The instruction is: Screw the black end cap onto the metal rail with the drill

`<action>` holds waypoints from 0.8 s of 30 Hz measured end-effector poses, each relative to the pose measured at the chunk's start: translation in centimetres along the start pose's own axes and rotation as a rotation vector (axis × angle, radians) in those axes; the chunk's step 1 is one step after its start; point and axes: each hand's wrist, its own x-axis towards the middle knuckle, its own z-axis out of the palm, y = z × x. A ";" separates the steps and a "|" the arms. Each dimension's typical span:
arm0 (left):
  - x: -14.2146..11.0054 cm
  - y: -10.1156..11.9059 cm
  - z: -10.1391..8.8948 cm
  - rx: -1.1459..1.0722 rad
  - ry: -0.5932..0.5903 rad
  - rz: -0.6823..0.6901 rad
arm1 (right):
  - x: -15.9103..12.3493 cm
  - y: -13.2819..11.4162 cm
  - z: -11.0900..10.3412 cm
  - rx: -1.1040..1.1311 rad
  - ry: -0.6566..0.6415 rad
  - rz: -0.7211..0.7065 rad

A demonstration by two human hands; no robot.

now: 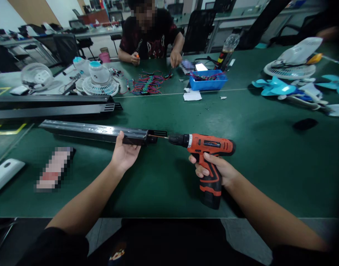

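Drill (pixel 212 144), orange and black, one, just right of the bar (pixel 96 130); right hand (pixel 222 168), wrapped firmly round the handle, index finger by the trigger; bar, long and dark, crosswise over the green table (pixel 269 147), full contact uncertain; left hand (pixel 126 153), half-curled, cupping the bar from beneath near its right end, thumb against its near side; bit (pixel 162 137), thin, reaching the bar's right end, seated or merely alongside, cannot tell; hazard one, bit skidding, likely cause a drill tilted out of line with the bar; hazard two, bar twisting or sliding leftward, cause torque and push against a single cupped hand; hazard three, nicked left fingers, cause their nearness to that same end; phone-like slab (pixel 54 170), near side of the bar, exposed should the bar drop; other dark bars (pixel 72 111), beyond the bar's left part, liable to scuffs from a swing.
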 end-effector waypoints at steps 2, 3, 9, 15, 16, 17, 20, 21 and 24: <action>0.1 0.0 -0.1 -0.001 -0.007 0.001 | 0.0 0.0 0.0 -0.007 -0.002 0.003; 0.1 0.0 -0.2 -0.003 -0.011 -0.001 | 0.0 0.0 0.0 -0.009 -0.002 0.003; 0.5 0.2 -0.6 -0.026 -0.030 -0.021 | 0.0 0.0 0.0 0.005 -0.002 0.001; 0.4 0.1 -0.6 -0.017 -0.034 -0.013 | 0.0 0.0 0.0 -0.002 -0.003 0.000; 0.4 0.1 -0.5 -0.017 -0.032 -0.013 | 0.0 0.0 0.0 -0.002 -0.003 0.001; 0.3 0.1 -0.4 -0.016 -0.028 -0.014 | 0.0 0.0 0.1 0.001 -0.002 0.001; 0.1 0.1 -0.2 -0.012 -0.018 -0.012 | 0.0 0.0 0.1 0.008 0.005 0.001; 0.1 0.1 -0.2 -0.011 -0.017 -0.011 | 0.0 0.0 0.1 0.010 0.004 0.002; 0.1 0.1 -0.2 -0.014 -0.018 -0.014 | 0.0 0.0 0.0 0.010 0.003 0.008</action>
